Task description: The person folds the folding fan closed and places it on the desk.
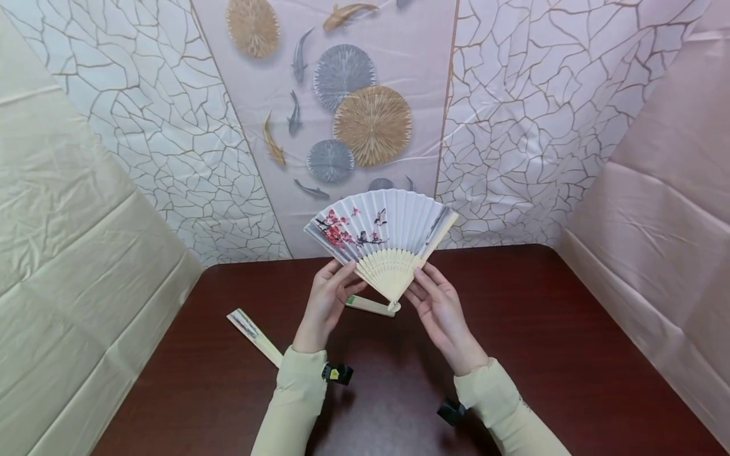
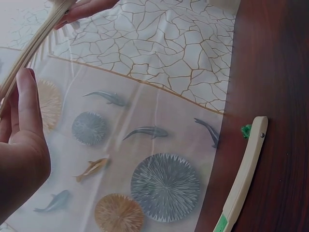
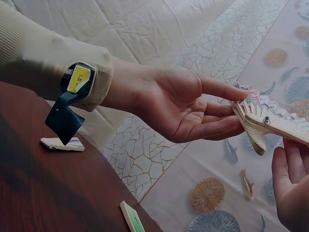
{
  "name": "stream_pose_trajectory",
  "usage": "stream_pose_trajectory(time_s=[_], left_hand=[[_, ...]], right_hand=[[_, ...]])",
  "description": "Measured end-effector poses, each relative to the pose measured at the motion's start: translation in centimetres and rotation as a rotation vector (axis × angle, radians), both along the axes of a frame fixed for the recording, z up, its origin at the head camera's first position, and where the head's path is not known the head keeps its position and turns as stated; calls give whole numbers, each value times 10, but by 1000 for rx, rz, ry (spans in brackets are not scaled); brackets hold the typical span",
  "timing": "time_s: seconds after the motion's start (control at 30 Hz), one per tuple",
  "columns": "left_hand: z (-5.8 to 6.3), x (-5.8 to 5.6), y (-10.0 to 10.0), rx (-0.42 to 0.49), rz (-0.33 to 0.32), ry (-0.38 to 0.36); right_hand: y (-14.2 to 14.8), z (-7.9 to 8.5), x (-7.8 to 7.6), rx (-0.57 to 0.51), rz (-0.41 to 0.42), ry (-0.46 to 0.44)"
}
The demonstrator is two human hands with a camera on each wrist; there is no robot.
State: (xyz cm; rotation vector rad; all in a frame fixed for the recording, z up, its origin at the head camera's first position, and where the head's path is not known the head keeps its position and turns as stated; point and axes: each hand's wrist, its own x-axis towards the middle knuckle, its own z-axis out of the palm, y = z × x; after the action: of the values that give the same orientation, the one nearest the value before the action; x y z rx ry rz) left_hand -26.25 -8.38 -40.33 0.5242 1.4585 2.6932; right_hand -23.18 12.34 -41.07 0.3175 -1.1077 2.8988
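Observation:
A spread folding fan (image 1: 407, 218) is held up above the table, its white leaf painted with red blossoms and dark birds. My left hand (image 1: 331, 297) pinches the fan's left edge between thumb and fingers. On the opposite edge, my right hand (image 1: 438, 310) grips the outer rib, thumb toward me. The pale ribs meet at a pivot low between the hands. In the right wrist view, the left hand (image 3: 178, 104) pinches one end of the ribs while the right hand (image 3: 294, 186) supports the other guard from below.
Behind the raised fan, a folded fan with a green part (image 1: 371, 306) lies on the dark red table (image 1: 542, 354). Another folded fan (image 1: 255, 335) lies left of the left forearm, partly hidden by it. Patterned cloth (image 1: 502, 126) hangs along the back, with plain cloth at both sides.

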Motion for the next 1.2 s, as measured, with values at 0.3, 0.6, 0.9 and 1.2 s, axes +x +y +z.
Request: stream_pose_trajectory(time_s=[0.3,0.6,0.9,1.2], left_hand=[[0,1,1,-33,2,-2],[1,1,2,-57,12,-24],[0,2,2,-72,1,-19],[-1,0,3,-82,-5,-28]], right_hand=[[-1,2,2,15,-9,-31],[-2,1,1,20,-11,-35],[-3,-1,1,22,-8,-48],[-3,-2,0,44,-8,-55]])
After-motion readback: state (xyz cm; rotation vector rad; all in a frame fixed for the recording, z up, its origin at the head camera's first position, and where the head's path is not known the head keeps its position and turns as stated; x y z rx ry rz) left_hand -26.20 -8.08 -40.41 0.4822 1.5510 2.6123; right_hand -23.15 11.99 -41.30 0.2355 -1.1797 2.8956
